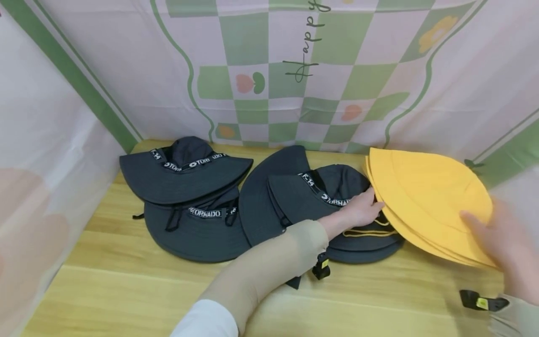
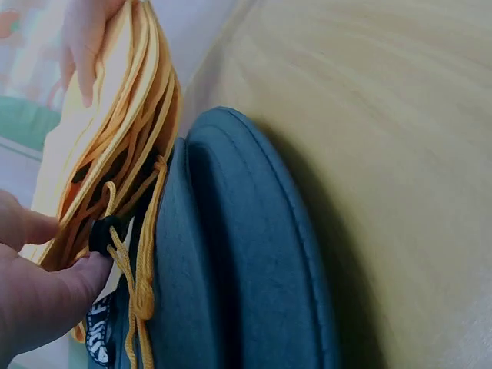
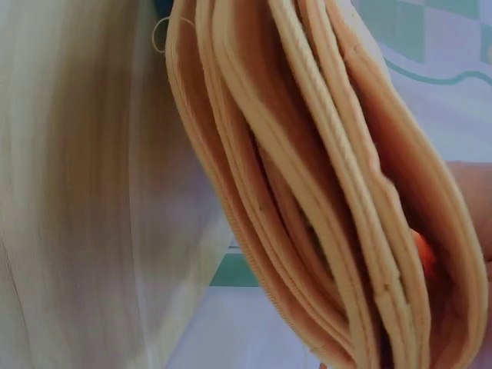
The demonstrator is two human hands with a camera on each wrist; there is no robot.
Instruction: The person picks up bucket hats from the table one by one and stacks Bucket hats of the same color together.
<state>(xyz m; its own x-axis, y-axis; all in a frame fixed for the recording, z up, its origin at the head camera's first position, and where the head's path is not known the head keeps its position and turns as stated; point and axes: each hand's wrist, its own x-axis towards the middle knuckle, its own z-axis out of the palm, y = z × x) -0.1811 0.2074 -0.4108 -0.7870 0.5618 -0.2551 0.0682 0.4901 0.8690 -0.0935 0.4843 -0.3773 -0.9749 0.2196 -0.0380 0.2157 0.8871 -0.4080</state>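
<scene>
A stack of yellow bucket hats (image 1: 429,201) is lifted at the right, above the table, between both hands. My right hand (image 1: 501,238) grips its right end, thumb on the outer face. At the left edge of the stack, my left hand (image 1: 364,208) pinches the brims; the left wrist view shows its thumb (image 2: 73,292) beside a black cord stopper (image 2: 105,234) and yellow cords. Under that hand lie dark bucket hats (image 1: 294,196) with lettered bands. The right wrist view shows several layered yellow brims (image 3: 323,177), with the right hand's fingers mostly hidden behind them.
More dark hats (image 1: 185,187) overlap in a pile at the left of the wooden table (image 1: 126,290). A patterned cloth (image 1: 286,107) hangs behind the table, with pale cloth at both sides. A black strap (image 1: 322,267) shows by the left wrist.
</scene>
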